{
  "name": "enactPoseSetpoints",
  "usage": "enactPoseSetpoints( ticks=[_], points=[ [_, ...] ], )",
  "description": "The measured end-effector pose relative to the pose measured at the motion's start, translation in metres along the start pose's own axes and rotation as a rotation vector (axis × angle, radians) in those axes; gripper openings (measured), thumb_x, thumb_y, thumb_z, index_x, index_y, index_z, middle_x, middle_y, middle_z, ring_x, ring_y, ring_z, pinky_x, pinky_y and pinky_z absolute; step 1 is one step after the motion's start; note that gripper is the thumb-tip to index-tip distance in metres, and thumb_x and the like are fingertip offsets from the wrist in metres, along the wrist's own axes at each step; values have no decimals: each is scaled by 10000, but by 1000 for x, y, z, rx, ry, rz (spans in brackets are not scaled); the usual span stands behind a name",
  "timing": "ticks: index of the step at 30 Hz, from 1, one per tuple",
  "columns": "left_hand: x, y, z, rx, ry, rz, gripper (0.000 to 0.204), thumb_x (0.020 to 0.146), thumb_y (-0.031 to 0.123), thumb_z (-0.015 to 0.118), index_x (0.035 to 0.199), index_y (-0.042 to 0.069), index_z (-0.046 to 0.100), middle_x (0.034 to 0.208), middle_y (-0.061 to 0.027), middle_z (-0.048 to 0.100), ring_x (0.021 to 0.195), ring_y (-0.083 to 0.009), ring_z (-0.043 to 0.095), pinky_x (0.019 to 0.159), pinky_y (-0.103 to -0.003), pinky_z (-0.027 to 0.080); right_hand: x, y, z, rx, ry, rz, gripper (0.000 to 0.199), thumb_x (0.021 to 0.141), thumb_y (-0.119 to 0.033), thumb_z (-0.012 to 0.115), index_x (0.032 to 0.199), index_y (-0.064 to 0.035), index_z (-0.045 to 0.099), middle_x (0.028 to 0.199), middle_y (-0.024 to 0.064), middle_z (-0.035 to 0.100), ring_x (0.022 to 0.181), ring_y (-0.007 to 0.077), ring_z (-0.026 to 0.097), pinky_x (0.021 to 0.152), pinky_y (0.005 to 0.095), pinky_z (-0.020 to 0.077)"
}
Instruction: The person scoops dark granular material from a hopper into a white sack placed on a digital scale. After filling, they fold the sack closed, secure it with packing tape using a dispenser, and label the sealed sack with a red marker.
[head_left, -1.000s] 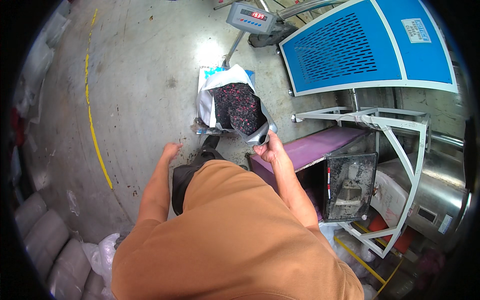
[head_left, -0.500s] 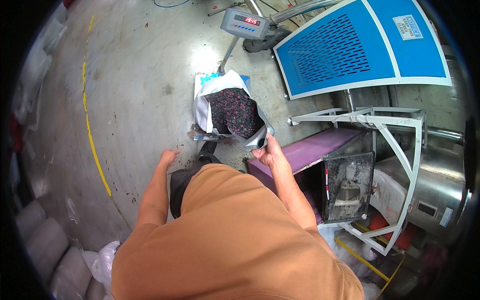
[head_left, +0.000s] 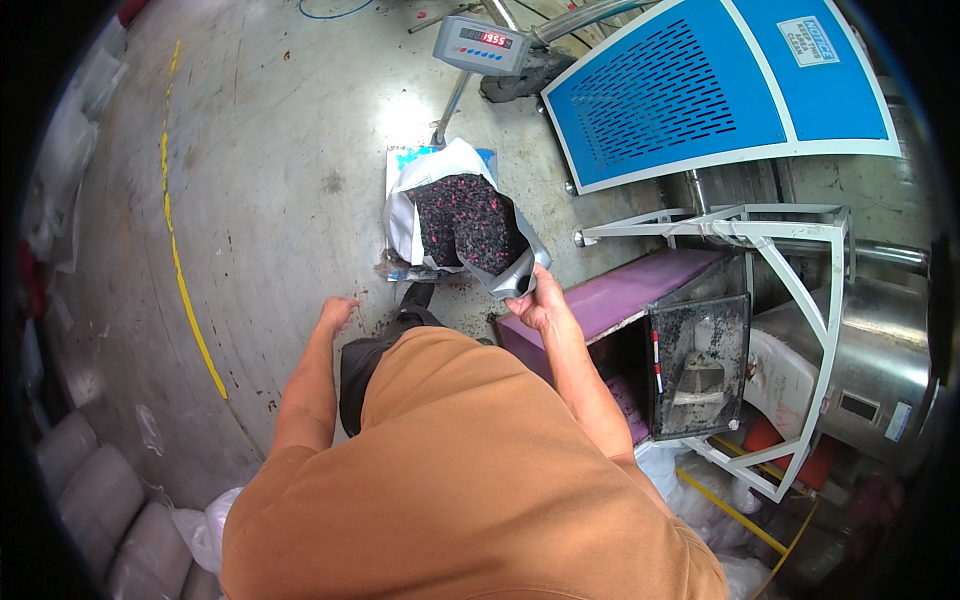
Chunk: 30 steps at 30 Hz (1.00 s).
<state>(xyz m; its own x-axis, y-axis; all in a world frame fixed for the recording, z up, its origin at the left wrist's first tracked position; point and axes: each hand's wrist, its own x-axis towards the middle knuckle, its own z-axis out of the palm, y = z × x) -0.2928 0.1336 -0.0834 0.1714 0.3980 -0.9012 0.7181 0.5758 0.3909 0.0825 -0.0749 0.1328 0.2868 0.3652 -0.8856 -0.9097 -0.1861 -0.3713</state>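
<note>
A white bag stands on a floor scale platform in front of me, its mouth spread wide. Dark granules flecked with pink fill it. My right hand grips the near end of a grey scoop, which lies tilted over the bag's right side and holds more of the same granules. To the left of my body hangs my left hand, empty, with loosely bent fingers, apart from the bag.
Beyond the bag, a scale display with red digits sits on a post. A blue vented cabinet stands far right. Nearer are a purple-topped box, a white metal frame and steel machinery. A yellow line marks the left floor.
The digits on the scale display have changed. The view has shifted slightly; my right hand keeps the scoop at the bag, and my left hand has stayed about where it was.
</note>
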Motion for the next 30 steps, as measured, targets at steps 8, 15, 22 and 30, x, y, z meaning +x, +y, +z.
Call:
enactPoseSetpoints(
  ticks=[8, 15, 22, 30],
  points=[
    [3, -2, 0, 26, -23, -15, 498, 936, 363, 718, 1279, 10, 642, 1173, -125, 685, 912, -224, 619, 711, -393, 488, 2, -2, -6, -21, -7, -12, 301, 1008, -278, 507, 1231, -93, 589, 1129, 85, 720, 921, 228, 736, 794, 406, 631],
    [0, -6, 2, -47, 0, -7, 423, 918, 283, 740, 1194, -31, 673, 1013, -112, 681, 695, -177, 547, 527, -352, 412, 4, -2, -10, -30, -9, -20, 307, 1016, -292, 493, 1232, -100, 596, 1125, 78, 725, 933, 224, 736, 784, 402, 631],
    [-2, -4, 4, -57, 16, -7, 376, 919, 276, 743, 1127, -30, 676, 950, -90, 662, 671, -167, 531, 514, -347, 400, 1, -3, -7, -26, -8, -22, 343, 1058, -327, 473, 1284, -97, 588, 1147, 71, 722, 958, 211, 732, 770, 384, 633],
    [2, -4, 2, -32, 14, 2, 393, 919, 288, 744, 1137, -33, 678, 976, -96, 673, 708, -178, 549, 521, -349, 404, -4, -5, -8, 7, -37, -7, 338, 1076, -334, 478, 1268, -87, 607, 1163, 65, 721, 973, 200, 733, 787, 374, 638]
  ],
)
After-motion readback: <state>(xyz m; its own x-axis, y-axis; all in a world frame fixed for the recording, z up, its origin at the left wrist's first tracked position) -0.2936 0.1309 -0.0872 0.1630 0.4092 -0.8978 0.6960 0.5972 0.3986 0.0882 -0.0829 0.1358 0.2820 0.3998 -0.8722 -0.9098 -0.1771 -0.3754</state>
